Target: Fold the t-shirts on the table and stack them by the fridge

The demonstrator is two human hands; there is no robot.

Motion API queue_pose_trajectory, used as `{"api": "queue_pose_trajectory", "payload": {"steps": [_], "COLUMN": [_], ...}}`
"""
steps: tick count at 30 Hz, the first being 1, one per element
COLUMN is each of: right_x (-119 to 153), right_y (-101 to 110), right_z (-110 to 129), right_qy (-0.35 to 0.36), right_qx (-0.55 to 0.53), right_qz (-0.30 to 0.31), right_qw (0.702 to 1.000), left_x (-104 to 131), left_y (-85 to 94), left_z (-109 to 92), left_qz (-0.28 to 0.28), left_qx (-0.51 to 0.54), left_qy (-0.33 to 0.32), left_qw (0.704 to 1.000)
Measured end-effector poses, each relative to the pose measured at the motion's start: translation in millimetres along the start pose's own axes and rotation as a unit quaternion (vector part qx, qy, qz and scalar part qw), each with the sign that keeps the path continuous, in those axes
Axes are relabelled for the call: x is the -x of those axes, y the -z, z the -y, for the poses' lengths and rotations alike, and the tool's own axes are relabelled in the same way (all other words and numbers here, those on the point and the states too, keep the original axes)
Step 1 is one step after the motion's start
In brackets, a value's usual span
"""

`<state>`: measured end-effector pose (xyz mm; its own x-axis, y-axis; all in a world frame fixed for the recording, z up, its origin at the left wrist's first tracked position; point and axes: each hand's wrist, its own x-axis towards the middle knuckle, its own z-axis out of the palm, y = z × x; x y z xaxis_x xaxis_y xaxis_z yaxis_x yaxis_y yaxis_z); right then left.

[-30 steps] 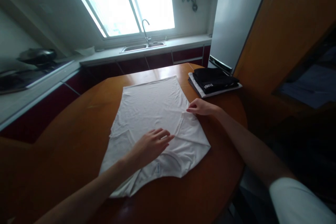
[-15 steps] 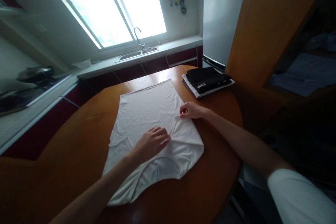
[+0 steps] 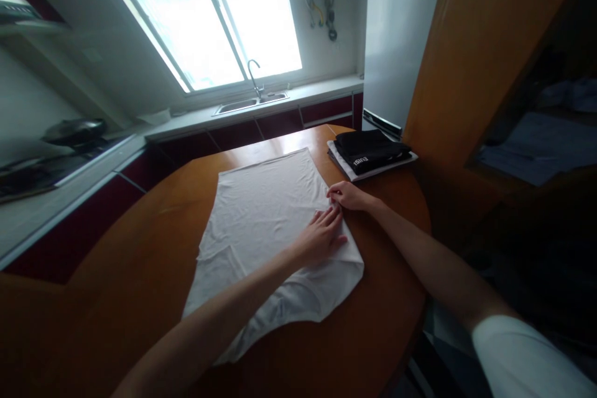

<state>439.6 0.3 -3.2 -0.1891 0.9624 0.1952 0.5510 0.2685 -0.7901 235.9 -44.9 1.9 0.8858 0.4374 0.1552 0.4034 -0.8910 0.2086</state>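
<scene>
The left hand (image 3: 323, 235), fingers spread flat, presses the white T-shirt (image 3: 263, 202) whose two-o'clock edge the right hand (image 3: 349, 195) pinches.

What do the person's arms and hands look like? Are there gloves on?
No gloves! The left hand and right hand are bare, with no watch showing on either wrist. A plain white sleeve covers the upper right arm; no sleeve shows on the left.

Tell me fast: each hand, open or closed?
Left hand: open, palm down on the white shirt.
Right hand: curled at the shirt's edge; grip unclear.
</scene>
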Motion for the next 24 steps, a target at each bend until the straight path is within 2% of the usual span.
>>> {"api": "queue_pose_trajectory", "payload": {"steps": [4,7,11,14,18,21,24], "right_x": [-3,-6,-10,-11,-12,-12,-12], "right_y": [0,1,4,6,6,6,8], "right_z": [-6,-9,-12,-14,-16,-17,-16], "right_qy": [0.008,0.008,0.028,0.041,0.046,0.051,0.060], "right_qx": [-0.014,-0.015,-0.023,-0.035,-0.036,-0.038,-0.044], "right_qz": [0.003,-0.023,-0.076,-0.084,-0.088,-0.094,-0.104], "right_qw": [1.000,1.000,0.996,0.995,0.994,0.993,0.992], "left_x": [1,0,-2,-3,-7,-6,14], "left_y": [-7.2,-10.3,-12.4,-15.9,-22.6,-15.9,-1.0], "left_z": [-17,-29,-41,-50,-62,-72,-86], "left_qz": [0.004,0.031,0.024,0.016,0.037,0.036,0.037], "left_qx": [-0.027,-0.038,-0.049,-0.049,-0.037,-0.028,-0.034], "left_qy": [0.049,0.075,0.085,0.089,0.091,0.081,0.059], "left_qw": [0.998,0.996,0.995,0.995,0.994,0.996,0.997]}}
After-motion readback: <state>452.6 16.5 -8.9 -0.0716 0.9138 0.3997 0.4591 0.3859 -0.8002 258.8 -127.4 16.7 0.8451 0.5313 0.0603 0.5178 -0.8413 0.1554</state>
